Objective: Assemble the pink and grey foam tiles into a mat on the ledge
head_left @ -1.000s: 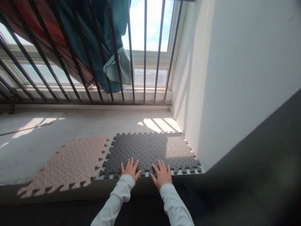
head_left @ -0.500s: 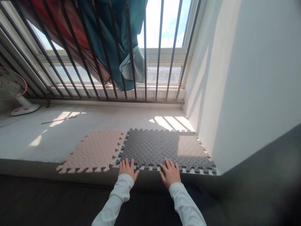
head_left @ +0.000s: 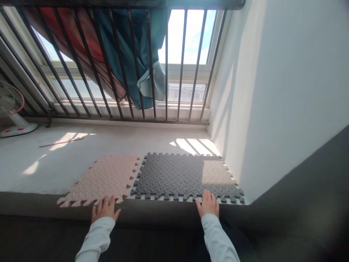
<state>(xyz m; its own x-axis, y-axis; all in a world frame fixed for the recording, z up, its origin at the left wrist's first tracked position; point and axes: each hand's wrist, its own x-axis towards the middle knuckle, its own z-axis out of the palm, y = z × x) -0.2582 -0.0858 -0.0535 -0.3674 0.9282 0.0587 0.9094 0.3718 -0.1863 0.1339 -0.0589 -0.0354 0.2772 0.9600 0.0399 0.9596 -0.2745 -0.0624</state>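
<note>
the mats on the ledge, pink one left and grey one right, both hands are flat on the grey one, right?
Not quite. Only the right hand is at the grey mat. The left hand lies at the near edge of the pink mat, as the head view shows. The pink mat is on the left, the grey on the right.

I can't read any words, numbers or signs here; the pink mat (head_left: pixel 103 178) and the dark mat (head_left: pixel 174 174) only have a bumpy pattern, and the red spots on the fan (head_left: pixel 12 112) are too small to read
</note>
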